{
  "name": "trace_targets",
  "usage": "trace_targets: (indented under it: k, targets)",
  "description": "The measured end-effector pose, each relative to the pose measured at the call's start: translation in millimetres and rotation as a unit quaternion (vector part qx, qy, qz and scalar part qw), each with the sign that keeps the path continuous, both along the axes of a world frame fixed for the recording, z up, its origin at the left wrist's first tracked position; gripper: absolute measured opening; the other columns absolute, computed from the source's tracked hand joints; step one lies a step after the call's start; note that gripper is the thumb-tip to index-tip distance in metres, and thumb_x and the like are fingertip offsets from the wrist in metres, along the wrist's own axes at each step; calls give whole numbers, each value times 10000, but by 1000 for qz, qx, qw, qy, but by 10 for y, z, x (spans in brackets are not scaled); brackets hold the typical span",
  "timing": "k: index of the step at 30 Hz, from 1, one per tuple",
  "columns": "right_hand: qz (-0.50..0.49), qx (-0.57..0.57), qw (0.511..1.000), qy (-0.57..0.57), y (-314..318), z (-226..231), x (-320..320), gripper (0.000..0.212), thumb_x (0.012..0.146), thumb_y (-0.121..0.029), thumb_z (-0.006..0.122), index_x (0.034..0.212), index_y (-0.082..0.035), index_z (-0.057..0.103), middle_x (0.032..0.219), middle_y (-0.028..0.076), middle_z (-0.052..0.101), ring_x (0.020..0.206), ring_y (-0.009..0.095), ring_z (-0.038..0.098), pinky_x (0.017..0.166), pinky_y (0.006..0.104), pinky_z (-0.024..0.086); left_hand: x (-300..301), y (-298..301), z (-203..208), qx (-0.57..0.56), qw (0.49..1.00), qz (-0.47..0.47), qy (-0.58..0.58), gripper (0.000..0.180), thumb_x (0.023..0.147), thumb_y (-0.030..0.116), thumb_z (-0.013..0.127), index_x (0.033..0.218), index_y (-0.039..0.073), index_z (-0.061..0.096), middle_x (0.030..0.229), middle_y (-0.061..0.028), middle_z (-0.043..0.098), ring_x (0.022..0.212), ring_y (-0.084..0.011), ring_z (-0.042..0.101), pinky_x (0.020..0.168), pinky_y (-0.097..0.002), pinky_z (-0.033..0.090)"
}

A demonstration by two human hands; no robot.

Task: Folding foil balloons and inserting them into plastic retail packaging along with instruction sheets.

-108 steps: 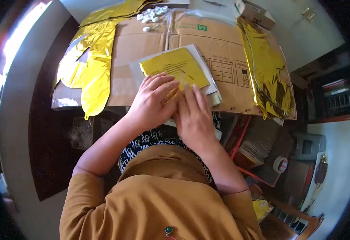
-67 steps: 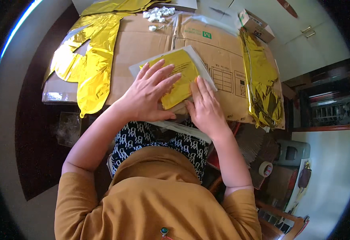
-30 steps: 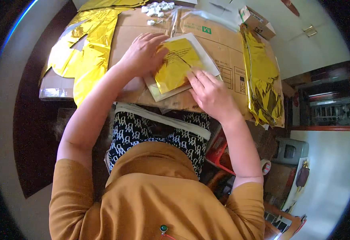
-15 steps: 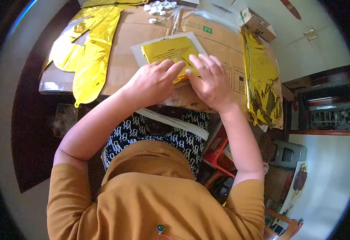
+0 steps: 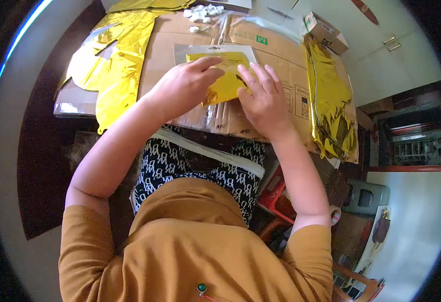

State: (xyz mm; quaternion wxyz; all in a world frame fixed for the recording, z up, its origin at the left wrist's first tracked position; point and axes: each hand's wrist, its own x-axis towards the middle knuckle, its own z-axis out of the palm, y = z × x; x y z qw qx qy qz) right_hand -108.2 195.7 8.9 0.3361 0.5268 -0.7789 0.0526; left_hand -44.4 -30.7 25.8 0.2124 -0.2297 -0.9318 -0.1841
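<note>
A folded gold foil balloon (image 5: 228, 86) lies on the cardboard in front of me, on a pale flat package (image 5: 248, 52) with a hanging slot at its far edge. My left hand (image 5: 188, 84) rests over the left side of the foil, thumb and index finger stretched across it and apart; its other fingers are partly hidden. At the foil's right edge is my right hand (image 5: 266, 103), fingers spread and extended, thumb near the foil. Neither hand visibly grips anything.
Unfolded gold foil balloons (image 5: 122, 65) cover the table's left side, and crumpled gold foil (image 5: 331, 100) hangs at its right edge. Small white pieces (image 5: 203, 13) lie at the back. A small box (image 5: 325, 32) stands far right. Flattened cardboard (image 5: 167, 45) covers the table.
The package and folded foil have turned straighter, their far edge now nearly level. My left hand has moved slightly left and up; my right hand has shifted only a little.
</note>
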Motion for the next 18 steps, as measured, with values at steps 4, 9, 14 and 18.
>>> trace_targets:
  k: [4,9,14,18]
  targets:
    - [-8,-8,1000,-26,118,105,211,62,831,-133,660,831,-74,642,1330,95,591,1267,307,499,1084,510,383,-13,-44,-27,-7,1000,-5,10,377,779,21,635,1156,26,646,1257,-157,620,994,-315,679,865,-384,575]
    - [-32,-37,998,-29,131,56,304,108,844,-134,624,796,-45,661,1314,117,591,1278,321,482,1097,523,371,224,181,14,-4,1000,2,-13,409,808,163,706,1174,2,619,1238,-183,616,1057,-340,650,899,-407,553]
    - [-45,-85,995,-14,20,-42,242,116,851,-138,633,834,-28,664,1289,127,594,1270,325,479,1087,540,376,259,305,-19,-52,998,30,17,415,789,133,692,1166,-10,592,1222,-212,606,1074,-375,631,915,-454,530]
    - [-56,-128,990,2,-75,27,191,145,856,-138,649,963,-42,670,1279,123,594,1238,327,496,1074,536,380,195,258,-21,-96,994,53,3,372,788,51,624,1155,0,592,1227,-211,613,1070,-364,637,920,-445,529]
